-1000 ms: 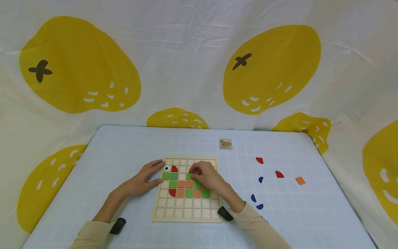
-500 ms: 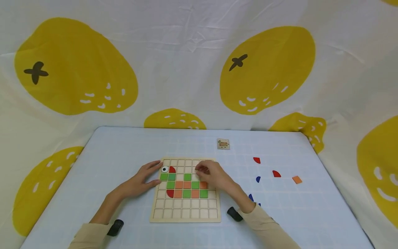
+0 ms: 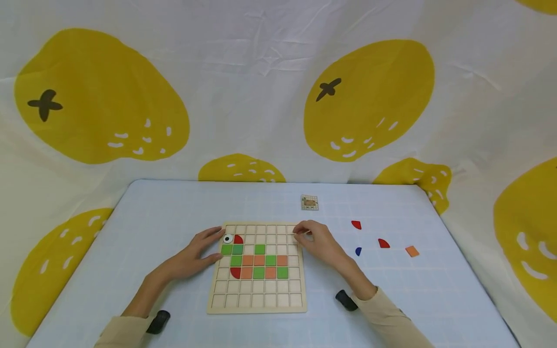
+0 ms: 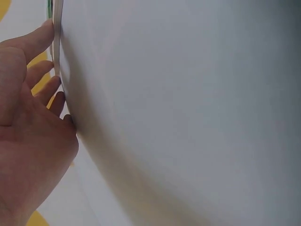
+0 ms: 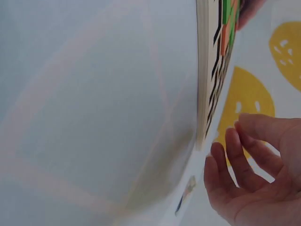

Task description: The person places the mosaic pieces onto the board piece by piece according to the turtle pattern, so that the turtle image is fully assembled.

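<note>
A square wooden grid board (image 3: 257,300) lies on the table, bearing green squares (image 3: 259,249), orange squares (image 3: 258,260), red quarter-round pieces (image 3: 235,273) and a white eye disc (image 3: 228,239). My left hand (image 3: 193,256) rests at the board's left edge, thumb and fingers spread along it. In the left wrist view its fingertips (image 4: 49,24) meet the board's side. Over the board's upper right edge is my right hand (image 3: 321,245), its fingers loosely bent. Nothing shows between its thumb and fingers in the right wrist view.
Right of the board lie two red quarter-round pieces (image 3: 383,243), a blue half-round piece (image 3: 358,251) and an orange square (image 3: 412,251). A small picture card (image 3: 310,202) lies behind the board. A cloth with yellow fruit prints (image 3: 370,101) hangs beyond the table.
My right hand has come away from the green square in the board's third row and moved right to the board's edge. My left hand keeps its place at the left edge.
</note>
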`<state>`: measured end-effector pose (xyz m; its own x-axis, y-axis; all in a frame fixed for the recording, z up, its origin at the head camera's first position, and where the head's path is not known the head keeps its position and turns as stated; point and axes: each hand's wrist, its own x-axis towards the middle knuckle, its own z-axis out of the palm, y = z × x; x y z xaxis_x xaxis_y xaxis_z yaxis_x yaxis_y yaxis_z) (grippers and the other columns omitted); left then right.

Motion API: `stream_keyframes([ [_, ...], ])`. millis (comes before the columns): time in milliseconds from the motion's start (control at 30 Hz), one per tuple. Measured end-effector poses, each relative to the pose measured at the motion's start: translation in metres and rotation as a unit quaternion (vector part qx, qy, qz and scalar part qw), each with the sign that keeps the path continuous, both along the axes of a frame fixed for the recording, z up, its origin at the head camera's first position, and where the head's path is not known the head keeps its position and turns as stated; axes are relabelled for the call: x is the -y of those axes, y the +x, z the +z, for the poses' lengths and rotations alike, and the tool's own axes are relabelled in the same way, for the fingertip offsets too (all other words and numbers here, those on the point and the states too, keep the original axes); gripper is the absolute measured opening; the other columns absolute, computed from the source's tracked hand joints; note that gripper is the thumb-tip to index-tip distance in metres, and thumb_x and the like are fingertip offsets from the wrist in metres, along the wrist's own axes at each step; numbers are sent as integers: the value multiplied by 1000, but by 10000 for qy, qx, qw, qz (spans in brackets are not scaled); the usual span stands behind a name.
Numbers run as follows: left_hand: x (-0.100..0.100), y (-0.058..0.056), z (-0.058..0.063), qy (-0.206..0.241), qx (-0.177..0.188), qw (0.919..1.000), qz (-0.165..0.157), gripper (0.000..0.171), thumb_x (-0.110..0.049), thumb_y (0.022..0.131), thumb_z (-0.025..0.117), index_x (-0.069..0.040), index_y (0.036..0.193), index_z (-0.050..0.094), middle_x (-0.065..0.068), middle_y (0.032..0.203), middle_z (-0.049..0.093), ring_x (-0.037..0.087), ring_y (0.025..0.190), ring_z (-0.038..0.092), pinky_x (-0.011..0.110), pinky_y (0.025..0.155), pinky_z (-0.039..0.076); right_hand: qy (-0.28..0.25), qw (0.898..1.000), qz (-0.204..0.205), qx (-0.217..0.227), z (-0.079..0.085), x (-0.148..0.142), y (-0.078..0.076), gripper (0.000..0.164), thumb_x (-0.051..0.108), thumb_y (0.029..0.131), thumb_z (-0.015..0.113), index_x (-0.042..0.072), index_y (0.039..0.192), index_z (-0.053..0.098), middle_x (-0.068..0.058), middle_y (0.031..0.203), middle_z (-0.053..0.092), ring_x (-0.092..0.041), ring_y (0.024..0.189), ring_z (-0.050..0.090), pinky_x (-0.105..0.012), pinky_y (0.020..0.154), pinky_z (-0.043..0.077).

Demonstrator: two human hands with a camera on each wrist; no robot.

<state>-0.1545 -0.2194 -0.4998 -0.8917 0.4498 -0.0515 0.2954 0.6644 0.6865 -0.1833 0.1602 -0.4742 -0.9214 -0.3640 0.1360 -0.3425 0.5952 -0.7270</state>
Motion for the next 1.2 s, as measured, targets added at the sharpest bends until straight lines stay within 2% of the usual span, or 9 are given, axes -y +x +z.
stream_keyframes([
  [433,-1,0,-1,-23,-90,9999,111,71,-35,99,70,-9,158,41,19,163,30,46,149,25,69,113,30,200,9960,-860,-140,-2,-52,4,14,9,97,72,5,111,72,-5,109,71,-24,103,65,-47,97,54],
  [700,-2,-1,1,29,-196,9998,85,69,-31,98,72,-5,156,44,21,161,34,46,148,28,68,113,31,399,9915,-1233,-130,0,-89,10,17,9,99,69,5,115,71,-9,112,71,-29,108,64,-52,99,53],
  [967,-2,-2,2,-15,-279,9996,33,69,-32,99,71,-4,155,43,22,160,35,47,147,28,68,113,31,383,9877,-1472,-369,3,-124,16,19,6,99,68,0,117,69,-15,113,71,-34,108,63,-54,100,51],
  [1200,-3,-1,4,-6,-205,9998,43,70,-32,98,71,-3,156,43,21,161,34,47,148,28,68,113,30,547,9805,-1855,-338,1,-148,22,24,10,101,66,1,123,68,-19,122,67,-40,118,58,-60,100,50],
])
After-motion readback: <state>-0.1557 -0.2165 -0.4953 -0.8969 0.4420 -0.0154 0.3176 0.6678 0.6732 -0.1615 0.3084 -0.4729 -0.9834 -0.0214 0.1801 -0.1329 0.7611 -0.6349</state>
